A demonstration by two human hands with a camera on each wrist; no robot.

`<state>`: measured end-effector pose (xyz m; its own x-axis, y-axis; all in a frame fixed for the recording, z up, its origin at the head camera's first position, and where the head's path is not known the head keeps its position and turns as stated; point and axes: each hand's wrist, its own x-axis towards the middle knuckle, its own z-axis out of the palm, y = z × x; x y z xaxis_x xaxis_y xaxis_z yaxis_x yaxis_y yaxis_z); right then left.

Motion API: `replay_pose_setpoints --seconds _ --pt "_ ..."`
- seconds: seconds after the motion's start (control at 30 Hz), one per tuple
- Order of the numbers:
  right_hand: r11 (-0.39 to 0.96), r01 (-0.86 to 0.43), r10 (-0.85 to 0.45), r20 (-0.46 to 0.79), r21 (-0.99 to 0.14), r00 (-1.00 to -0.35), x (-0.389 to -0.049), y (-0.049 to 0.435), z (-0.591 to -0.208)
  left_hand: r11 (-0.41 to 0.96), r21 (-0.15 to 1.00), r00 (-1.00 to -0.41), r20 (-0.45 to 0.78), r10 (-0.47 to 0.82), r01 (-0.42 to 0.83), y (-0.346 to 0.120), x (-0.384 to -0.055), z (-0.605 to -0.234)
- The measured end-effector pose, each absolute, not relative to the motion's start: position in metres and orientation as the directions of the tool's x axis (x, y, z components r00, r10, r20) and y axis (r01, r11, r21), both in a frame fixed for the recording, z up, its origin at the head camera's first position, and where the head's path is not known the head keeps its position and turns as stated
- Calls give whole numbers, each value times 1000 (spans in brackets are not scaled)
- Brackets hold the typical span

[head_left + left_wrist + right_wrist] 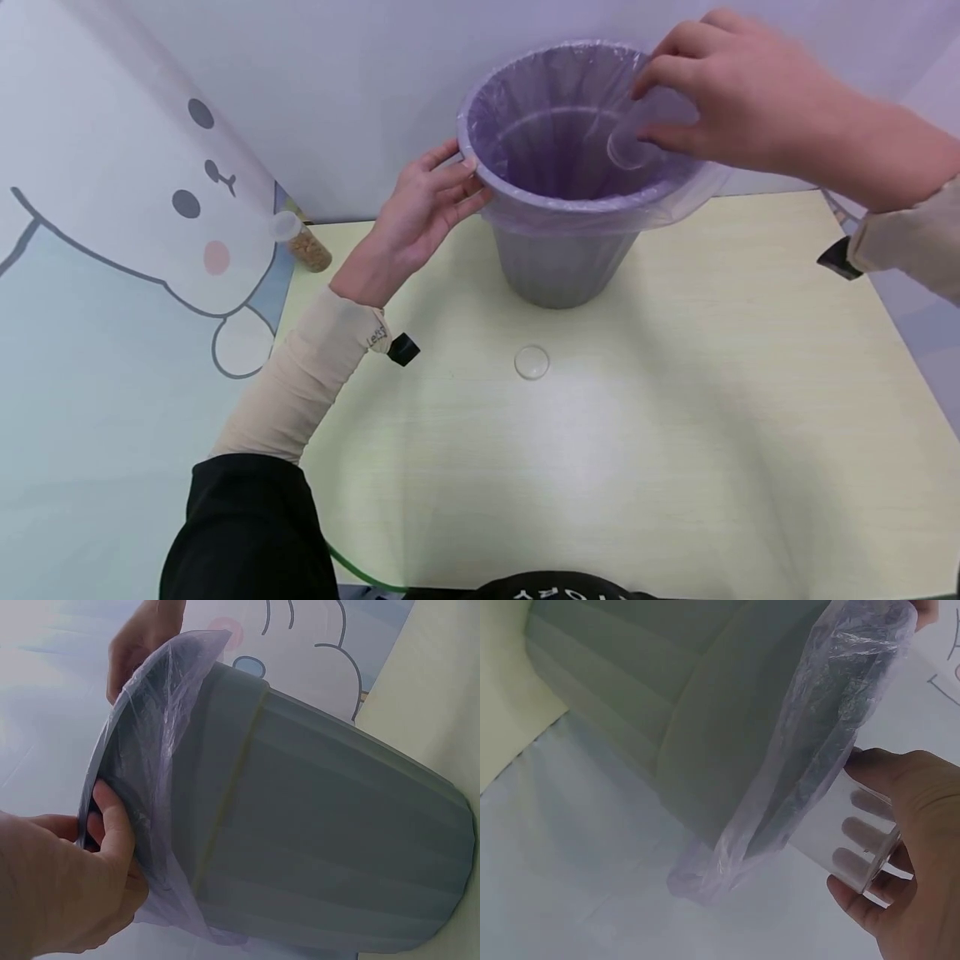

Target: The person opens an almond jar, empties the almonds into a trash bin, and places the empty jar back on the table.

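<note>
A grey trash bin stands upright at the back of the table, lined with a translucent purple bag folded over its rim. My left hand grips the bin's left rim; in the left wrist view its fingers lie at the edge of the bag. Above the right side of the opening, my right hand holds a clear cylindrical container, tilted toward the inside of the bin. Its transparent wall shows the fingers behind it. Whether anything is inside the container, I cannot tell.
A small clear round disc lies on the pale wooden table in front of the bin. At the table's left edge is a jar of brown bits with a white lid. Printed cloth walls border the back and left.
</note>
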<state>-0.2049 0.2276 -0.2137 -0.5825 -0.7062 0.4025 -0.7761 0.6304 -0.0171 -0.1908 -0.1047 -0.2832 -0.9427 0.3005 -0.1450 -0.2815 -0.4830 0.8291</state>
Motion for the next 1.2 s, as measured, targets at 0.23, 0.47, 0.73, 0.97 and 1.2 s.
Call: replay_pose_setpoints --seconds 0.23,0.47,0.73,0.97,1.2 --pt "579 -803 -766 433 142 -475 -207 228 -214 -481 831 -944 -145 298 -279 -106 -189 -282" --pt "542 -767 -826 385 343 -411 -208 229 -211 -479 832 -945 -150 290 -279 -107 -188 -281" --pt "558 -773 -811 395 302 -431 -205 230 -213 -488 826 -945 -150 290 -281 -107 -188 -281" --pt "573 -815 -756 442 91 -482 -203 228 -217 -490 824 -945 -153 289 -284 -107 -188 -282" --pt "655 -743 -653 391 -137 -648 -201 222 -214 -494 821 -944 -154 292 -286 -107 -188 -282"
